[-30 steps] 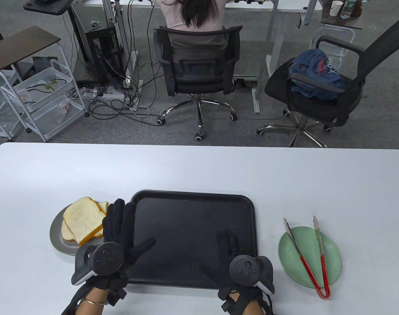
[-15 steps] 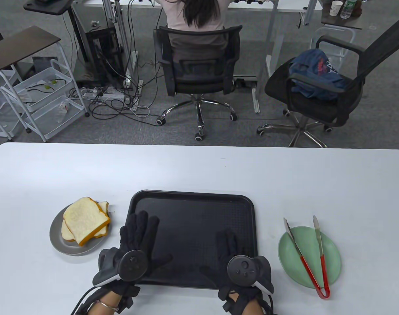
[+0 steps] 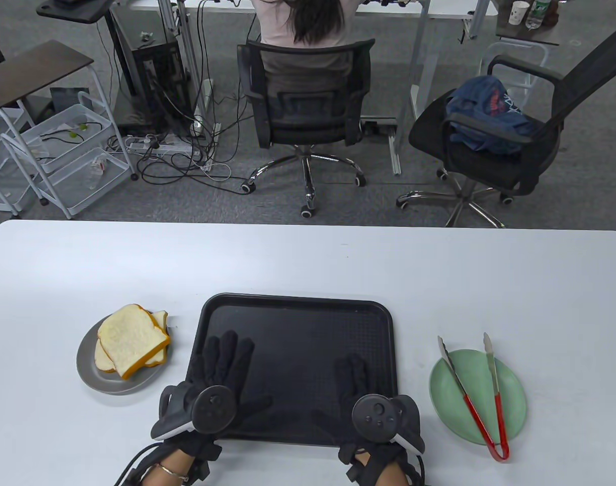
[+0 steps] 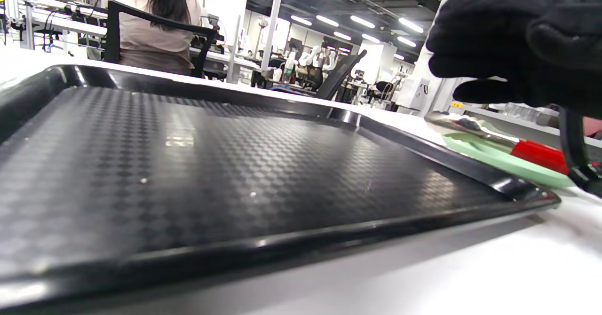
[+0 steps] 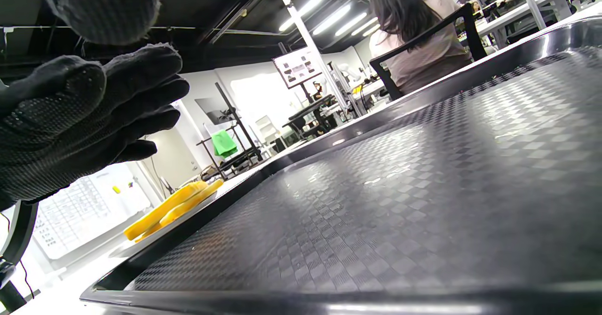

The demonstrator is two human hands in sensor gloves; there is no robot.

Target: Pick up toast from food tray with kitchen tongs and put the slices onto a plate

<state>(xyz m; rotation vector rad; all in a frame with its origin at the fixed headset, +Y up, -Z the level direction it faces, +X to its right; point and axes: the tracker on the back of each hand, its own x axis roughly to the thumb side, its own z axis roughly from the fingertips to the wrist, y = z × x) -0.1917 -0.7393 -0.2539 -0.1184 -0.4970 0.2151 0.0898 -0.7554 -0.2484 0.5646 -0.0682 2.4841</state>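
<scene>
Both hands lie over the near half of the black food tray (image 3: 297, 314) at mid-desk, fingers spread and straight, holding nothing. Left hand (image 3: 221, 369) over the tray's near-left part; right hand (image 3: 361, 387) over its near-right part. Whether the palms touch the tray surface cannot be told. Toast slices (image 3: 130, 340) are stacked on a grey plate (image 3: 92, 377) just left of the tray, not on it. Kitchen tongs (image 3: 477, 392) with red handles rest across a green plate (image 3: 510, 385) right of the tray, arms apart, tips pointing away. White desk (image 3: 308, 258) carries everything. Beyond the desk, a person sits in an office chair (image 3: 308, 101), back turned.
</scene>
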